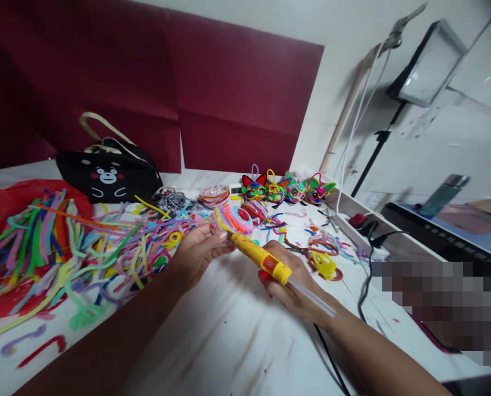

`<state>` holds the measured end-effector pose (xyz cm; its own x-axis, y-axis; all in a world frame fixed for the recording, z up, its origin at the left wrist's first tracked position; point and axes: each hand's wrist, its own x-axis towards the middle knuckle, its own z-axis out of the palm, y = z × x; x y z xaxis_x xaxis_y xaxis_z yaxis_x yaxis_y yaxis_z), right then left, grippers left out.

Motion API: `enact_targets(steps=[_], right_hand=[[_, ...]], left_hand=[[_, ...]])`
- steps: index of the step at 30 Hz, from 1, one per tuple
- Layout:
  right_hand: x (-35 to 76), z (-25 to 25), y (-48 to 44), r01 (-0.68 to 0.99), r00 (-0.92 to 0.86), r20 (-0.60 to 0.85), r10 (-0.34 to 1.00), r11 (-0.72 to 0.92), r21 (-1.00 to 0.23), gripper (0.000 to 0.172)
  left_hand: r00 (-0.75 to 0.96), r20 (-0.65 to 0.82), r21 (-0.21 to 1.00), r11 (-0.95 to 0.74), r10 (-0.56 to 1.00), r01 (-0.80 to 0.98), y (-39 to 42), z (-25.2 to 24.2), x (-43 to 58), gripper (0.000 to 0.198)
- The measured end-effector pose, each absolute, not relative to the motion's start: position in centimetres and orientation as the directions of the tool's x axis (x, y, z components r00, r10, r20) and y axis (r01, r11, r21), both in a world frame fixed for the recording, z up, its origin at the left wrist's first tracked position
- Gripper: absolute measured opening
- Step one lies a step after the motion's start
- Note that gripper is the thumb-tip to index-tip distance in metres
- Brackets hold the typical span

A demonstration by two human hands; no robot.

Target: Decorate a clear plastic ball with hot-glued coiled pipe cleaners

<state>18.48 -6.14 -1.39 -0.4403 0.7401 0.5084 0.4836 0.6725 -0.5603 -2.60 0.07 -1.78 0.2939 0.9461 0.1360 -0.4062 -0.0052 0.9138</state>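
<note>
My right hand (284,283) is wrapped round a yellow glue gun (261,259) with a clear glue stick (311,296) sticking out of its back end. Its tip touches a round, colourful pipe-cleaner piece (233,218) with pink, yellow and red rings. My left hand (196,250) grips that piece from the left side, fingers curled round its edge. Both hands hover just above the white table (212,341).
A big heap of loose coloured pipe cleaners (64,247) covers the table's left. A black bear-face bag (109,176) stands at the back. Several finished colourful cat-like heads (288,190) line the far edge. Scissors (298,250), a power strip (358,225) and cables lie right.
</note>
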Motion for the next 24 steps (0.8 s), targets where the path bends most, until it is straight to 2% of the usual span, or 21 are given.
enact_targets(steps=[24], right_hand=[[18.94,-1.14,-6.28,0.460,-0.475,0.531,0.701,0.713,-0.529,0.010]], left_hand=[[0.227,0.086,0.877,0.035,0.970,-0.480,0.10,-1.22,-2.65,0.021]])
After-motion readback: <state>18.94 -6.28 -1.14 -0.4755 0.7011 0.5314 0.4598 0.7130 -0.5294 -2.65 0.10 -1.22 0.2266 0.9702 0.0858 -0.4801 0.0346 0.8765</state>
